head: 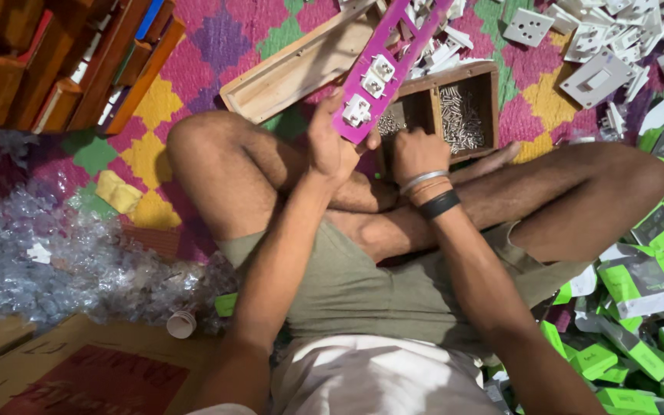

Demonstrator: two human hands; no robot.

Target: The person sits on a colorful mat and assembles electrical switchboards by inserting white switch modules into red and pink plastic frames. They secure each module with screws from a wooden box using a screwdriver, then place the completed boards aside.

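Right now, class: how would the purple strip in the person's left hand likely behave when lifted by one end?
The purple strip probably stays stiff: held low by the left hand, it runs straight. It looks light, though its white sockets add weight.

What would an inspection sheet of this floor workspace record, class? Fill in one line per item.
Surface: patterned mat in pink, yellow and green, on the floor.
Job's things: purple strip fitted with white sockets; wooden tray with small metal screws.
Clutter: loose white sockets and switches; green and white packets; crumpled clear plastic; cardboard box; wooden lengths.
Hands: left hand holds the purple strip tilted; right hand, closed into a loose fist, reaches into the tray; what it grips is hidden.
Cables: nothing seen.
Surroundings: the person sits cross-legged; no one else in view.
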